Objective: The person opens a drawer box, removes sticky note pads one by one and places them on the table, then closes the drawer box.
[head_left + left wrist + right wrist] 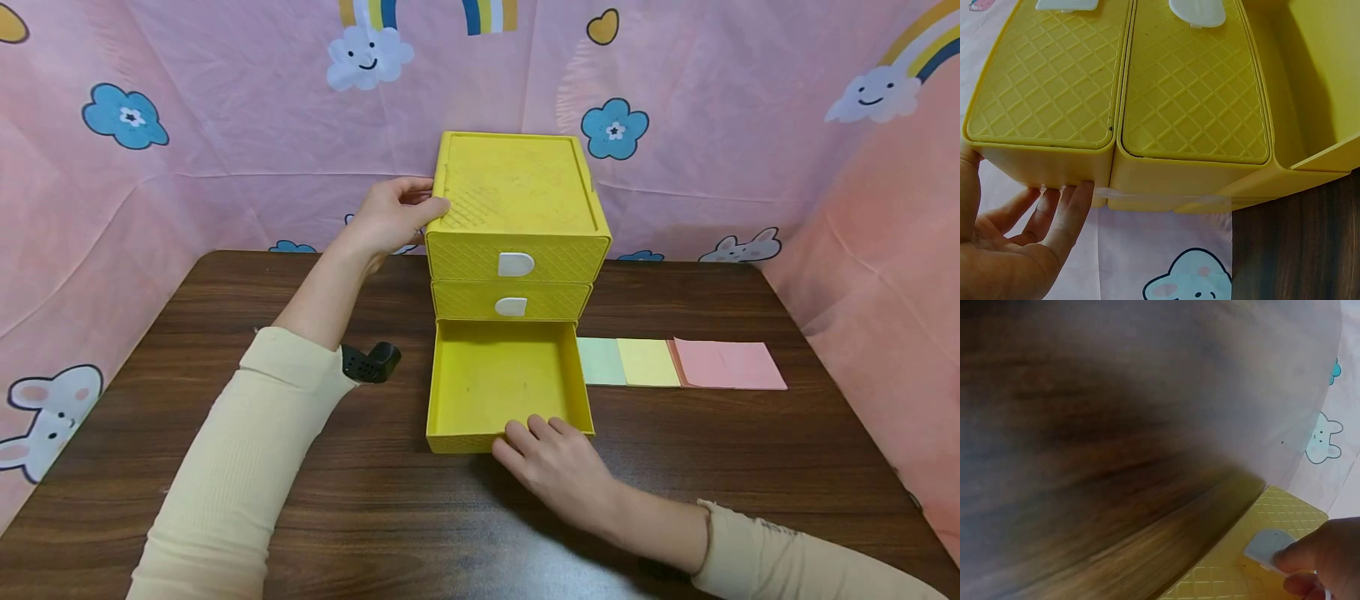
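Observation:
A yellow drawer cabinet stands on the table, its two upper drawers closed. Its bottom drawer is pulled out, and bare floor shows inside. My left hand braces the cabinet's upper left corner, thumb on the top edge; in the left wrist view the fingers press against the side wall. At the open drawer's front, my right hand grips the drawer, fingertips over the rim. The right wrist view shows the thumb on its white handle; the other fingers are partly out of frame.
Right of the cabinet, green, yellow and pink sticky notes lie in a row, an orange strip between the last two. A patterned pink cloth hangs behind the dark wooden table.

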`<state>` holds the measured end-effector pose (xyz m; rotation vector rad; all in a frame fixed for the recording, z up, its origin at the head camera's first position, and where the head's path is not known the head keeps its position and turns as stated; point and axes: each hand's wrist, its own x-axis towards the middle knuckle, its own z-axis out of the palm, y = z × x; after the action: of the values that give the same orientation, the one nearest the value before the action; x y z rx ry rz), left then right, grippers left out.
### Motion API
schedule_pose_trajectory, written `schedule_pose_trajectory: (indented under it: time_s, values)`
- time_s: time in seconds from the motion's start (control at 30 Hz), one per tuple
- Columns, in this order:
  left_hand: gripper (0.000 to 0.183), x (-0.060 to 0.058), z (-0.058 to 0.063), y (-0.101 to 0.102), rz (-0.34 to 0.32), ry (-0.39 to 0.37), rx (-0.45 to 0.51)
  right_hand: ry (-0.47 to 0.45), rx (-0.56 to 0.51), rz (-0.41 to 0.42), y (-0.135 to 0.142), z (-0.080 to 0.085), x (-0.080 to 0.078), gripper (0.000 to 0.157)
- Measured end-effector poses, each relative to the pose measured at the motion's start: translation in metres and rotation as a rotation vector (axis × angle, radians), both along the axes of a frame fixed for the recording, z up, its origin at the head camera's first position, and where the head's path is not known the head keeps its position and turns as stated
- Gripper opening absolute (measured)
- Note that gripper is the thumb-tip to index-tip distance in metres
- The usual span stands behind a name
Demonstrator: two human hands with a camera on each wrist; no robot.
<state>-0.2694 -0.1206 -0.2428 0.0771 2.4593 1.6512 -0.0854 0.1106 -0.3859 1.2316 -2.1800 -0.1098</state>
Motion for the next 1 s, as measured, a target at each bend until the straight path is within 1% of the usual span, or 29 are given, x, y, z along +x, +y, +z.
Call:
schedule_pose_trajectory:
  time_s: [0.17,0.37,0.47,0.7,0.93,1.0]
  values:
    - [0.055,0.000,0.000,0.000,-0.001,-0.002,0.002,0.017,0.003,-0.013,0.000,0.001,-0.005,0.038]
    - [0.057,0.000,0.000,-0.001,-0.003,0.002,-0.025,0.053,-0.006,-0.021,-0.001,0.004,-0.012,0.037]
    - [0.056,0.000,0.000,-0.001,-0.002,0.000,-0.017,0.068,-0.005,-0.024,-0.001,0.004,-0.016,0.038]
    - [0.054,-0.001,-0.001,0.001,0.006,-0.004,0.029,0.060,-0.017,-0.037,-0.002,0.001,-0.025,0.039]
    - [0.054,-0.001,0.000,0.001,0.011,-0.005,0.017,0.040,-0.020,-0.068,-0.002,-0.002,-0.035,0.041]
    - [0.054,0.000,0.000,0.001,0.009,-0.003,0.009,0.053,-0.025,-0.071,-0.003,-0.002,-0.037,0.040]
